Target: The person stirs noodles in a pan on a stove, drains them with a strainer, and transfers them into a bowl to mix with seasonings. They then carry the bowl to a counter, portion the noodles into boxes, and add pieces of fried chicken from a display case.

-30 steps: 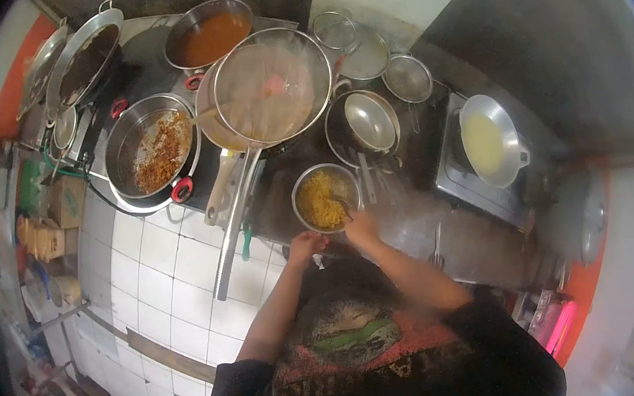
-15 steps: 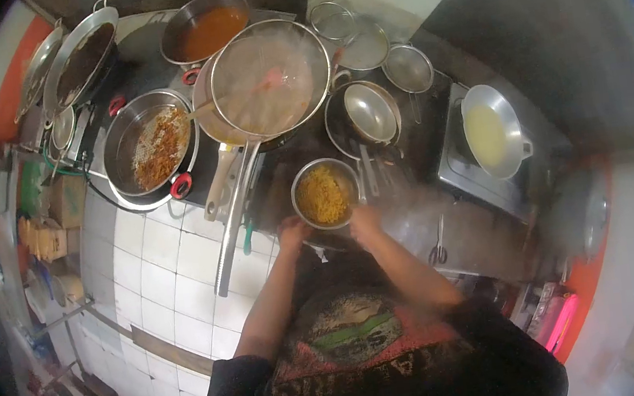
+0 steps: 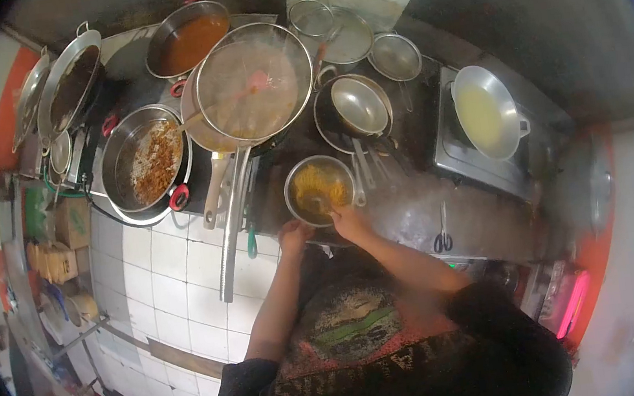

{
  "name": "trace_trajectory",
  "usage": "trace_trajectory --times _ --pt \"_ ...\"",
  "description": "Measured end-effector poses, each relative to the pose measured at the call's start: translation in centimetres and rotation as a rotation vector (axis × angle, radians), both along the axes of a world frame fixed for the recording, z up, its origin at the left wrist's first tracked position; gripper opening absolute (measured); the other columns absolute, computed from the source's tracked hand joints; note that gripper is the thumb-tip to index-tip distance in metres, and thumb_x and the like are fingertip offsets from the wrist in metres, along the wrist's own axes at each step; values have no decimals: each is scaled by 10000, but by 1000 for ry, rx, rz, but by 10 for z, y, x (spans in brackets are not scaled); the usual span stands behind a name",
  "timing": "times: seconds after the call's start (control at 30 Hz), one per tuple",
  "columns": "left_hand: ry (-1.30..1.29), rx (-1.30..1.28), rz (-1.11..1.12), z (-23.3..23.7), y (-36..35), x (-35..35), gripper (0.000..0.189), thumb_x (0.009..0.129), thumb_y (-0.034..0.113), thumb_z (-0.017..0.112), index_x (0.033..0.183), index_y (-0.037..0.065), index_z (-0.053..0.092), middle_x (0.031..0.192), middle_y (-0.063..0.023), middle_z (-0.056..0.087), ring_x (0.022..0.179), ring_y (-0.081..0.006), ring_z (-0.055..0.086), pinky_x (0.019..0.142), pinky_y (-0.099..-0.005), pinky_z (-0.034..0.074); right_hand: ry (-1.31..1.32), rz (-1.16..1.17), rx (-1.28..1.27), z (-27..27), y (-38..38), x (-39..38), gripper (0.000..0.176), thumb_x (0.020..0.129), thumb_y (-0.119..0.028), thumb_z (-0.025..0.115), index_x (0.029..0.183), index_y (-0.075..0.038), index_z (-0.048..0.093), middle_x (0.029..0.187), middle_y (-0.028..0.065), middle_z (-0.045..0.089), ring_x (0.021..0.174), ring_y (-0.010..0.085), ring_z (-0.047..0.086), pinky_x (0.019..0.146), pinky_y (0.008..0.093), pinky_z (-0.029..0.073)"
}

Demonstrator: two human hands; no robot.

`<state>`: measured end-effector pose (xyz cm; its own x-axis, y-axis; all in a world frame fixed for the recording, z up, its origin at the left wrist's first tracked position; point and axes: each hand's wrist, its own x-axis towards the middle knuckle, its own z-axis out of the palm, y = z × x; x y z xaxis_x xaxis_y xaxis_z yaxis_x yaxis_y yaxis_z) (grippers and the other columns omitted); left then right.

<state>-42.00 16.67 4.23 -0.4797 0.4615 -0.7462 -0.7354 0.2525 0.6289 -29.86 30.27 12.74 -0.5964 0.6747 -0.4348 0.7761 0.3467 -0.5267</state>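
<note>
A steel bowl (image 3: 292,209) with yellow-orange food inside stands at the counter's front edge, close to my body. My left hand (image 3: 294,236) is closed at the bowl's lower left rim. Reaching over the bowl's lower right side, my right hand (image 3: 345,220) has its fingers drawn together at the food; what they hold, if anything, is too small to make out. The food (image 3: 316,190) is spread around a barer patch near the bowl's middle.
A large strainer (image 3: 255,83) lies over a pan, its long handle jutting past the counter edge. A pan of brownish crumbs (image 3: 155,166) stands left. Scissors (image 3: 443,239) lie right, below a wok (image 3: 486,114) of pale yellow liquid on a stove.
My right hand has moved from the bowl's side to over its inside. The food has shifted from a fuller mound, baring some of the bowl. The view has turned slightly.
</note>
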Motion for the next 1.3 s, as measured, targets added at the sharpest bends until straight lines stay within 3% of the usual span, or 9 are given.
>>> trace_trajectory --times 0.13,0.23,0.33,0.43,0.63,0.83,0.97,1.17,1.3 --pt "72 6 -14 -10 0 -2 210 847 77 619 991 -49 534 837 -143 636 708 -240 652 644 -327 550 -89 -164 43 -5 -12 -3 294 865 -250 535 1058 -53 637 932 220 634 877 399 605 754 474 468" --pt "113 -21 -53 -10 4 -1 218 842 104 623 987 -50 566 791 -126 643 677 -207 640 608 -300 529 -83 -15 -9 12 -16 7 294 856 -245 538 1039 -36 636 928 224 634 875 406 601 745 479 466" --pt "69 -10 -63 -2 4 3 147 866 90 612 963 -1 547 804 -115 638 712 -216 649 622 -314 534 -1 -53 -10 -6 -1 -1 283 869 -265 504 811 -31 652 848 186 652 816 398 622 722 494 487" --pt "77 27 -51 -2 3 2 143 875 111 609 949 2 553 802 -115 642 711 -206 649 616 -311 531 55 -144 181 -40 -6 9 285 871 -269 505 820 -35 659 890 186 650 822 397 615 735 493 482" --pt "94 42 -39 7 9 10 150 874 123 610 930 -5 557 797 -126 644 689 -208 651 598 -317 535 86 -57 -49 -21 6 -5 283 876 -268 502 854 -35 662 875 187 649 825 399 609 747 495 470" --pt "131 27 -63 13 13 4 140 877 114 596 923 -11 552 795 -129 642 700 -220 658 615 -338 553 -4 -85 227 -3 -10 10 313 881 -261 496 860 4 661 846 237 635 837 396 612 738 468 465" --pt "184 -33 -168 5 8 3 145 874 108 598 928 -17 550 813 -136 640 715 -226 660 618 -342 557 168 -290 -197 -4 -6 10 332 889 -298 524 904 -10 688 838 250 647 816 409 619 777 488 478" --pt "190 -12 -108 -6 1 4 236 875 164 602 985 -43 577 825 -124 655 661 -191 644 628 -299 540 160 -364 93 -57 36 10 354 871 -306 568 1004 11 653 777 244 642 757 392 627 696 478 493" --pt "171 -54 -100 -5 0 2 237 859 156 612 972 -50 580 813 -124 650 688 -195 648 627 -298 537 -35 -660 -559 -25 41 0 308 859 -269 561 971 8 638 757 225 631 709 388 606 659 467 478"
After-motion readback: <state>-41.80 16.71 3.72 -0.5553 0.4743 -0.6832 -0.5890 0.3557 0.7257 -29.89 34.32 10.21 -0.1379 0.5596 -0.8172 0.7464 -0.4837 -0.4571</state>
